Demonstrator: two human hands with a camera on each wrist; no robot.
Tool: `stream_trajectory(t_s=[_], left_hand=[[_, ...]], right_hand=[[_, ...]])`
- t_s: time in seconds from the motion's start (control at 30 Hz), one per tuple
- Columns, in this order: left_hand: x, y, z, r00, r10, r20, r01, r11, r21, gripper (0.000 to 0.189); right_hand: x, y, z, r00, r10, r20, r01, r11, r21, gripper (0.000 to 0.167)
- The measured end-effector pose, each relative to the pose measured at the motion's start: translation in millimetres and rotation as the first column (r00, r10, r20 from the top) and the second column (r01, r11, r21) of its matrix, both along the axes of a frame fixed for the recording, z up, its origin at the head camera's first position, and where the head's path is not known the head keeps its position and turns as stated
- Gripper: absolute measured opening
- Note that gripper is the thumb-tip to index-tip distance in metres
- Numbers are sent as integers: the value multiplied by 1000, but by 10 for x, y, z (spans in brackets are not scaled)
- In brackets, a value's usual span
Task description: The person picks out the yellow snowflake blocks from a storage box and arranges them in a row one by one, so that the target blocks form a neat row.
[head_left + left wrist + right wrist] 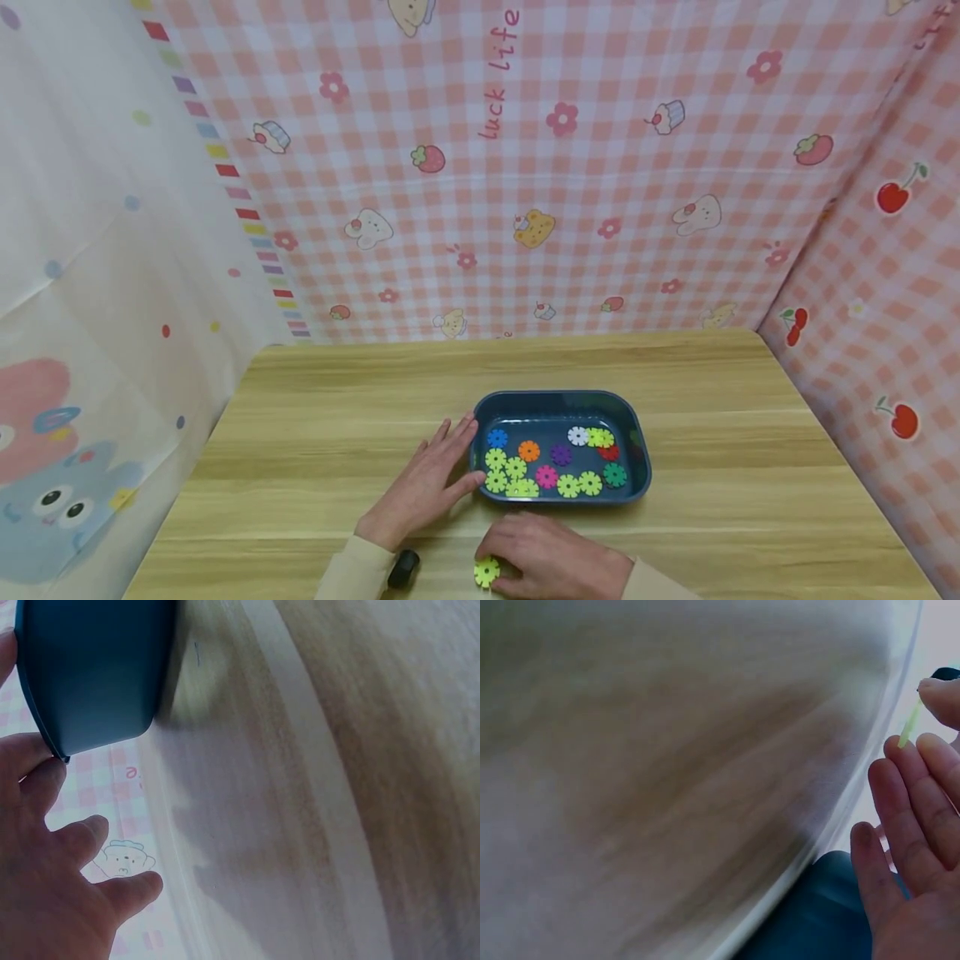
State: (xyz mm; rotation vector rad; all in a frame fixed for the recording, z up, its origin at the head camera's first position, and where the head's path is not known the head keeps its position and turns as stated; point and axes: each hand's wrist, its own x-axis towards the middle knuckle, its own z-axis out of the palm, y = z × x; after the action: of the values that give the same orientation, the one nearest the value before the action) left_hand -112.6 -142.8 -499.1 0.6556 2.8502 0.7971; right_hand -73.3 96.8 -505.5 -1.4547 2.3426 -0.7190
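Note:
My left hand rests with spread fingers against the left rim of a dark blue tray. In the left wrist view, fingertips of that hand touch the tray edge. In front of the tray, my right hand pinches a yellow-green snowflake disc between thumb and finger. The right wrist view shows this disc edge-on at the fingertips of the right hand. Inside the tray lie several more discs: yellow-green ones, an orange, a purple and a green one.
A small black object lies on the wooden table beside the left wrist. Pink checked cloth hangs behind the table, with more cloth along the right and a white one on the left.

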Motion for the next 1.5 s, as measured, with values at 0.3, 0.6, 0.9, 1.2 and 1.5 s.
stream_trajectory(t_s=[0.3, 0.6, 0.9, 1.2, 1.5], left_hand=[[12, -12, -5, 1000, -10, 2, 10, 1000, 18, 75], [12, -8, 1, 1000, -7, -8, 7, 1000, 11, 76], [23, -2, 9, 1000, 4, 12, -4, 1000, 13, 74], [28, -8, 17, 1000, -2, -11, 2, 1000, 5, 76], [33, 5, 5, 1000, 0, -23, 0, 1000, 10, 73]], right_hand=[[-15, -26, -15, 1000, 30, -7, -30, 997, 74, 29], [-25, -60, 19, 994, 78, -75, -71, 993, 92, 24], [34, 82, 340, 991, 14, -131, -14, 1000, 2, 20], [-64, 339, 753, 929, -62, -365, 3, 987, -160, 19], [-338, 469, 982, 876, -95, -472, -8, 977, -211, 17]])
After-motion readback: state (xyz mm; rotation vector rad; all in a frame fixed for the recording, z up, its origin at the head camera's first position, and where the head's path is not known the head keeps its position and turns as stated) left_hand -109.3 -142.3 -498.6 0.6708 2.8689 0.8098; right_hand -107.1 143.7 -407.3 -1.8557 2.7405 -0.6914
